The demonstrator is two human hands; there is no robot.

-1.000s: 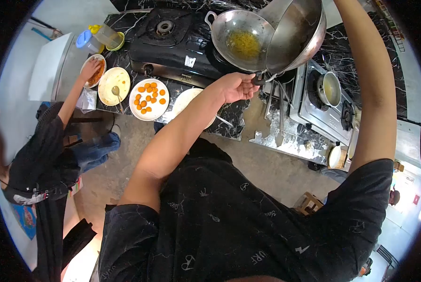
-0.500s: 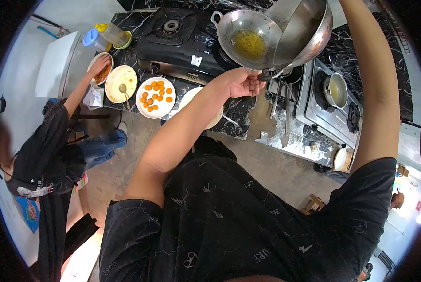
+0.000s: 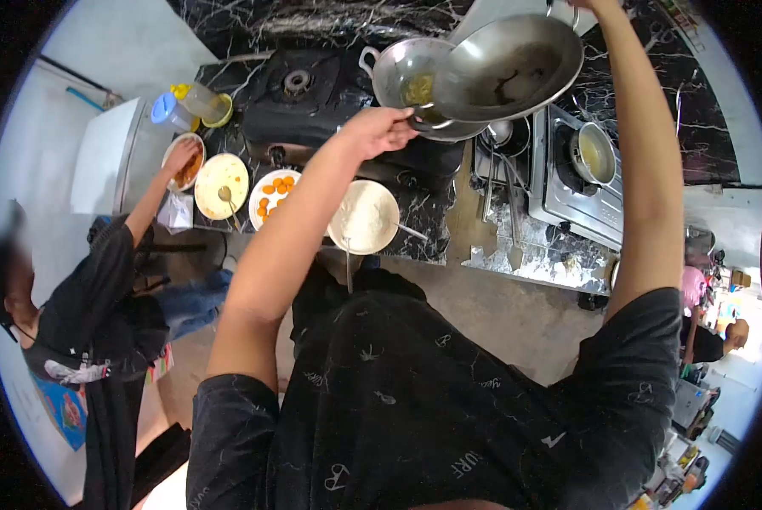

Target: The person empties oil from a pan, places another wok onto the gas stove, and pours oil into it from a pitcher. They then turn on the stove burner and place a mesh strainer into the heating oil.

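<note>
In the head view I hold a large wok (image 3: 544,78) tilted above a second wok (image 3: 386,75), covering part of it. My left hand (image 3: 383,133) is closed around the dark handle on its near left side. My right hand (image 3: 598,5), partly cut off by the top edge, grips the handle at the far right. Dark residue marks the inside of the held wok. Yellow oil (image 3: 417,87) lies in the lower wok, which sits on a black gas stove (image 3: 266,119).
A bowl of white flour (image 3: 366,219) and a plate of orange balls (image 3: 260,183) stand along the counter's front. A co-worker's hand (image 3: 183,155) reaches into a bowl at the left. On the right, a pot (image 3: 596,153) sits on a silver stove (image 3: 560,191).
The held wok has gone from steeply tipped to flatter and shifted left, its inside now facing me. Both my hands moved left with it; the flour bowl is more exposed.
</note>
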